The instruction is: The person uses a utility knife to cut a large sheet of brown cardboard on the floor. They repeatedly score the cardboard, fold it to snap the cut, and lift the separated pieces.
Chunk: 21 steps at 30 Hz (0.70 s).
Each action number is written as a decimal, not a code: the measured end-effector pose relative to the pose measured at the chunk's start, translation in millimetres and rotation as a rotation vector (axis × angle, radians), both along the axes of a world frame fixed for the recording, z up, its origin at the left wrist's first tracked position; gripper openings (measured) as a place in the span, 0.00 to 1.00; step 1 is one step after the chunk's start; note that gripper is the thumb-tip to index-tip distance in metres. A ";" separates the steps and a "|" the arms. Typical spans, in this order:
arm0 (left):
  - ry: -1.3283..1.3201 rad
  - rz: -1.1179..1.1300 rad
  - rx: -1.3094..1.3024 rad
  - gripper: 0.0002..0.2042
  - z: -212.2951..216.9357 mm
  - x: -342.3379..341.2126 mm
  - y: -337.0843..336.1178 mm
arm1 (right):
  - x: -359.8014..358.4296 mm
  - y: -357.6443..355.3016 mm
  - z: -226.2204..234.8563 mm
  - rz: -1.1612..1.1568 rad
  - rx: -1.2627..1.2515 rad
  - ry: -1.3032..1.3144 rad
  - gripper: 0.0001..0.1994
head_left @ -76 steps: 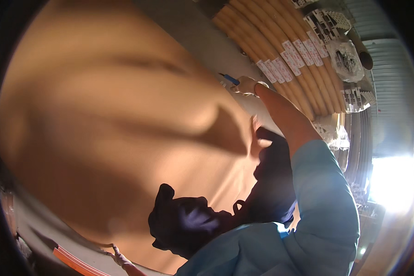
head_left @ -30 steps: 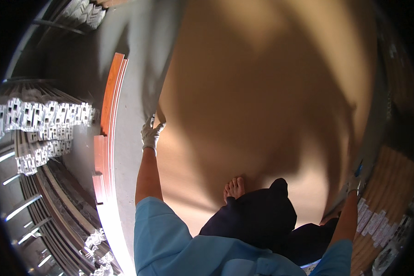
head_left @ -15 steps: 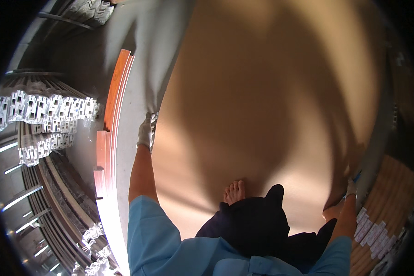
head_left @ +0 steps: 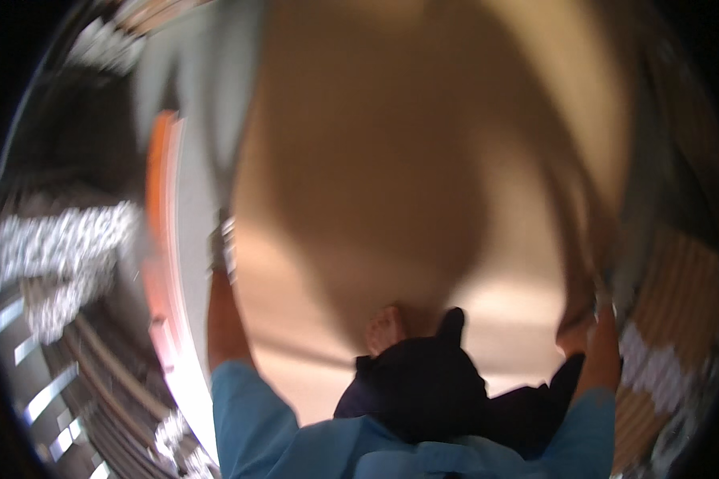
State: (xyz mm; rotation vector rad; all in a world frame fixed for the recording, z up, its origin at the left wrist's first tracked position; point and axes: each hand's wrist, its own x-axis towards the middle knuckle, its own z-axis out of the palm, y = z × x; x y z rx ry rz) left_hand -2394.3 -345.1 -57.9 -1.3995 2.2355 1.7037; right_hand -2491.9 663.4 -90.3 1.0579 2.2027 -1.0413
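A large, smooth tan-brown sheet [head_left: 359, 184] fills the middle of the head view, with broad shadows across it. My left hand [head_left: 223, 243], in a pale glove, is at the sheet's left edge; its fingers are smeared by motion. Far to the right, my right hand [head_left: 605, 307] is by the opposite edge, small and blurred, and what it holds cannot be made out. One bare foot [head_left: 386, 329] shows on the sheet's near part, in front of dark cloth [head_left: 423, 391].
Left of the sheet lie long orange-red strips [head_left: 161, 180] on the grey floor [head_left: 196, 160]. Stacked white profiles [head_left: 64, 239] and long dark bars [head_left: 112, 375] stand farther left. On the right are brown ribbed stacks [head_left: 679, 279] with whitish ends.
The whole view has swung and blurred, so the sheet, strips and both hands sit farther left in it. Both hands stay near the sheet's edges. A blue bit seen by my right hand is no longer distinct.
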 end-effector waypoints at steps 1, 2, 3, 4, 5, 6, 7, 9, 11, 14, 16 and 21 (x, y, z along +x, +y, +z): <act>-0.011 -0.062 -0.029 0.39 -1.0 3.8 -4.4 | 7.6 1.7 3.3 0.014 0.061 0.029 0.32; -0.026 -0.118 -0.024 0.40 -3.4 0.5 -7.8 | 11.5 6.6 4.3 0.025 0.147 0.051 0.31; -0.052 -0.122 0.022 0.41 -6.9 -2.9 -8.6 | 20.2 13.2 7.0 0.010 0.245 0.056 0.31; -0.102 -0.106 0.065 0.42 -7.3 -6.9 -8.7 | 19.5 21.8 6.7 -0.009 0.336 0.052 0.31; -0.157 -0.092 0.086 0.43 -7.3 -10.2 -7.4 | 19.9 29.2 5.5 -0.039 0.399 0.048 0.30; -0.202 -0.075 0.092 0.44 -5.4 -11.9 -6.0 | 20.0 34.9 4.9 -0.076 0.441 0.056 0.30; -0.238 -0.066 0.087 0.45 -2.1 -12.3 -6.1 | 21.3 36.5 3.0 -0.109 0.460 0.056 0.30; -0.279 -0.047 0.067 0.47 5.5 -10.9 -7.9 | 19.3 32.0 -2.2 -0.145 0.466 0.044 0.30; -0.292 0.006 0.039 0.49 11.3 -11.0 -11.4 | 18.4 17.2 -7.1 -0.180 0.457 0.017 0.31; -0.283 -0.036 0.021 0.50 14.5 -15.3 -14.1 | 17.0 -13.0 2.7 -0.209 0.418 -0.029 0.32; -0.260 -0.045 0.020 0.50 17.7 -18.0 -11.3 | 12.1 -26.9 26.5 -0.224 0.384 -0.061 0.33; -0.204 0.016 -0.010 0.50 32.8 -20.4 4.7 | -10.3 -60.5 72.6 -0.162 0.195 -0.024 0.34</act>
